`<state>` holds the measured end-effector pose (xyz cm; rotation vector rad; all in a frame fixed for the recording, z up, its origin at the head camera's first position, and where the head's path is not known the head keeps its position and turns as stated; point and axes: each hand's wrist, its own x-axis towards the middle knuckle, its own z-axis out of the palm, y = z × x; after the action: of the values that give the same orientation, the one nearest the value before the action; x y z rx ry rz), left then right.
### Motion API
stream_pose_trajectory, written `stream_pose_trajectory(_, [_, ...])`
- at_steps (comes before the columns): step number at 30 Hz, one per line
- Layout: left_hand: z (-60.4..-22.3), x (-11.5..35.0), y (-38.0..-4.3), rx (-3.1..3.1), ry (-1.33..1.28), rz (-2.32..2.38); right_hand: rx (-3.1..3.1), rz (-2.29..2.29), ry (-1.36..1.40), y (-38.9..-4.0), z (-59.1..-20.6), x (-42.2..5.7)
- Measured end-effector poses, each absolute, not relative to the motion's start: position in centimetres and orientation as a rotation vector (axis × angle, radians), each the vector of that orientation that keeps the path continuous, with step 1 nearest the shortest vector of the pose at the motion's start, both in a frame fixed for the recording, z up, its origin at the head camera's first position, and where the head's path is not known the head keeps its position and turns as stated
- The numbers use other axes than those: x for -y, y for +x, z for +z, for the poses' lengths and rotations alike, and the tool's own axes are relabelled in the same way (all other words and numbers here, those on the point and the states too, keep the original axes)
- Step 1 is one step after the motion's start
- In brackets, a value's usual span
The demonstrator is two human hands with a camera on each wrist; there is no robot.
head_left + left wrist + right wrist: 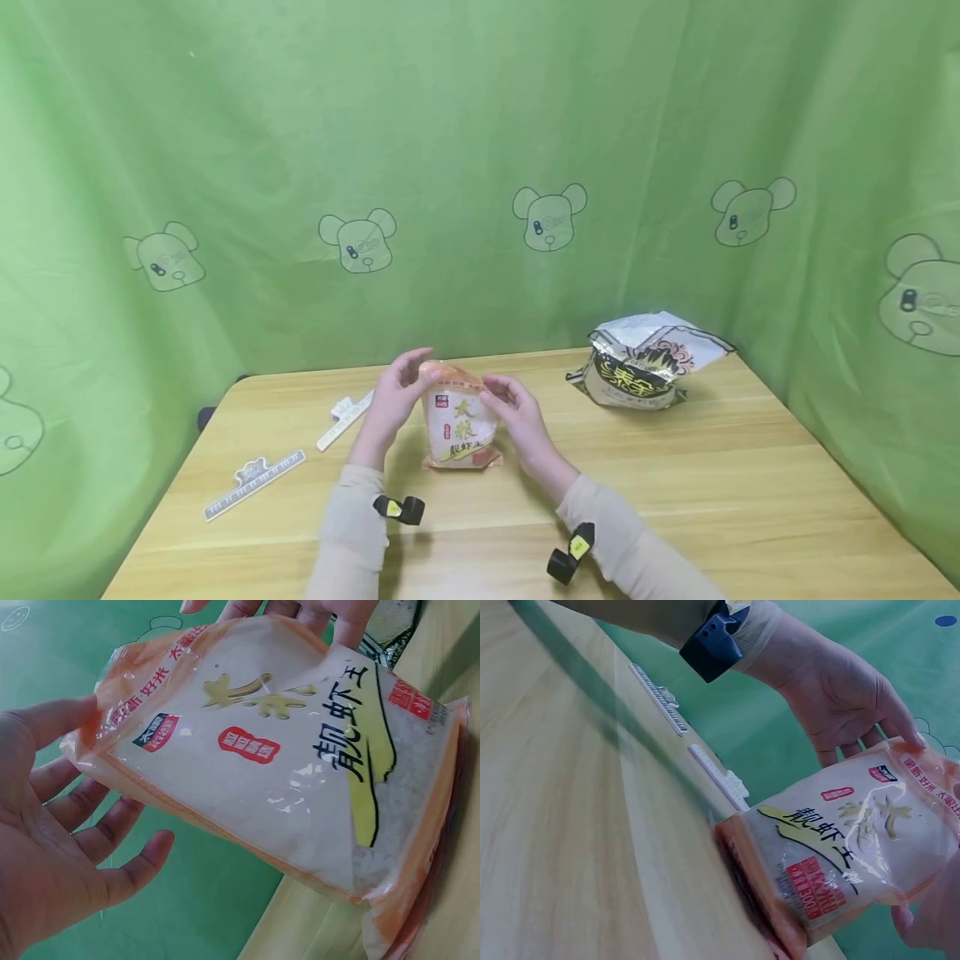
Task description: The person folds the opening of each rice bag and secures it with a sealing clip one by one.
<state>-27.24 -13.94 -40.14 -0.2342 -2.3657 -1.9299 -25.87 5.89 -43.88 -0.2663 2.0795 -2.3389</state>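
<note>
A small bag of rice stands upright on the table between my hands, white with orange edges and yellow and red print. Grains show through its clear lower part. My left hand pinches the upper left corner, its thumb on the front and its fingers behind. At the upper right edge my right hand holds the bag, thumb towards the front; in the right wrist view that hand is partly cut off by the frame.
Two long clips with piano-key print, a grey one and a white one, lie to the left. A larger black, white and gold bag with its top folded over stands at the back right. Green curtain surrounds the wooden table.
</note>
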Motion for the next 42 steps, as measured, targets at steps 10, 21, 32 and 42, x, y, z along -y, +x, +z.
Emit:
stream_pose_trajectory(10, [-40.9,14.2,-27.6,2.324,-0.202,-1.895,-2.066,-2.322,-0.209,-26.0,-44.6,-5.6])
stream_pose_trajectory(21, [-40.4,15.1,-27.6,2.27,-0.183,-1.876,-2.147,-2.27,-0.308,-25.9,-45.6,-5.4])
stream_pose_trajectory(32, [-40.1,17.6,-27.4,2.336,-0.251,-1.811,-2.086,-2.238,-0.305,-25.7,-45.5,-4.9])
stream_pose_trajectory(42, [-39.5,19.1,-26.5,2.373,-0.26,-1.772,-2.172,-2.147,-0.361,-25.4,-45.9,-4.2])
